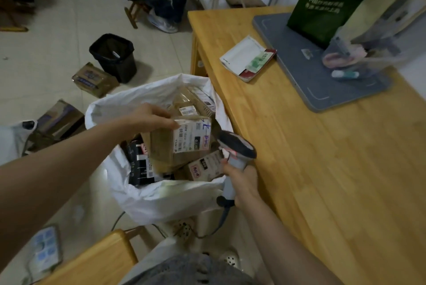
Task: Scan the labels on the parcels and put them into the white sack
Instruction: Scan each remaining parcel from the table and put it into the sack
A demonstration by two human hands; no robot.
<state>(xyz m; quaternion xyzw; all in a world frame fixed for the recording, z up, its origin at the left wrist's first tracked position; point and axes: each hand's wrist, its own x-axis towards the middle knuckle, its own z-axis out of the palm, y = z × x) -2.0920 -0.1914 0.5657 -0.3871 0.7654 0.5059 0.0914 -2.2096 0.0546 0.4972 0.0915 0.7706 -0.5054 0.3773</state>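
Note:
The white sack [147, 197] stands open on the floor beside the table, holding several labelled parcels. My left hand [149, 116] grips the top edge of a brown cardboard parcel [161, 146] over the sack's mouth, its white label [192, 137] facing up. My right hand [242, 183] holds the grey handle of a barcode scanner [237, 146], whose dark head points at that label from the right. A black parcel [138, 165] and a small labelled box [205, 167] lie in the sack below.
A wooden table [322, 169] runs along the right, carrying a grey mat [306, 72], a green bag [332, 1] and a booklet [246, 58]. On the floor are a black bin [115, 56], cardboard boxes [94, 79] and a power strip [184, 229]. A seated person's legs [166, 8] are behind.

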